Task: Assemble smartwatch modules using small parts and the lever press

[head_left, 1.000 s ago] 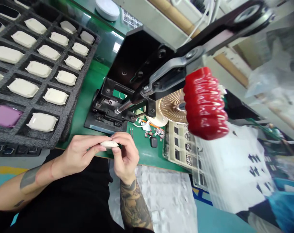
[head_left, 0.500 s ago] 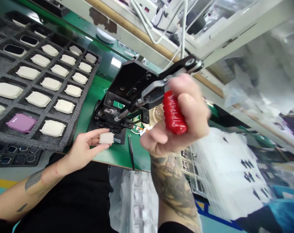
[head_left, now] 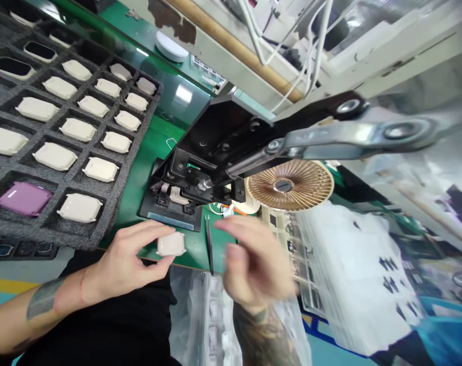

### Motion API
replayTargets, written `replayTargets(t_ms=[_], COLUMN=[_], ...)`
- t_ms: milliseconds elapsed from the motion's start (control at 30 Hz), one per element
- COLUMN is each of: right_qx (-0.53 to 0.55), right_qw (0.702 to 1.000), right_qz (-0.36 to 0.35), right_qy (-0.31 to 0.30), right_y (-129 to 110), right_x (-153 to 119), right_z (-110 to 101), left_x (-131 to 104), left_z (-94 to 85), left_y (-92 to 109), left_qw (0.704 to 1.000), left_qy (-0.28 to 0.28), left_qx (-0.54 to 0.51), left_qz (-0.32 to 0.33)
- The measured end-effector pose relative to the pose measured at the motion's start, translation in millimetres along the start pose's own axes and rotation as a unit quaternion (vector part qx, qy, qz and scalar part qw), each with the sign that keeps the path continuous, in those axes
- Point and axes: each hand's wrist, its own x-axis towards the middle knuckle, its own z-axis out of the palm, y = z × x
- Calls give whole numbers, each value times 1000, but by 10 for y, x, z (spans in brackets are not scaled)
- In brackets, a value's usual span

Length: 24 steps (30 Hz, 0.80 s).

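My left hand pinches a small off-white casing, rounded-rectangular with little lugs at its corners, between thumb and fingertips. It is just in front of a black hand-lever press. A pale piece sits inside the press's fixture, partly covered by the frame. Blurred by motion, my right hand is in the air to the right of a pair of black tweezers, with the index finger stretched out and no object visible in it. The press's metal lever swings out to the right.
A dark foam tray at left carries several off-white casings and one purple casing. Behind the right hand stands a round gold fan. White sheets with small black parts lie at right. A shelf beam crosses the back.
My right hand has let go of the red lever handle and come down toward me. The lever has swung out to the right. My left hand has drawn the casing slightly nearer, away from the press.
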Motion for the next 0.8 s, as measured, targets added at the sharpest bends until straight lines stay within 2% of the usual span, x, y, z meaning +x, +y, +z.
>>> replayTargets(t_ms=[100,267,333,400,500,600,700,800], right_qx=[-43,-147,-160,-137,-59,1,9,-4], right_qw=[995,974,969,976,992,998,1000,1000], right_qz=[-44,-16,3,14,18,6,13,28], right_qy=[-78,-172,-187,-170,-111,-62,-23,3], right_y=[68,345,395,387,297,193,155,187], right_x=[-57,90,162,187,91,-118,-310,-421], right_z=[362,779,863,892,812,588,330,172], left_x=[-65,-90,-112,-147,-172,-77,170,481], left_z=[-20,-17,-16,-20,-21,25,137,271], left_y=[17,88,119,131,107,55,21,30], left_qw=[999,996,996,994,983,959,926,888], left_qy=[3,23,27,39,77,80,24,-51], left_qx=[31,48,53,72,151,263,374,456], left_qz=[43,69,67,66,64,65,46,-15])
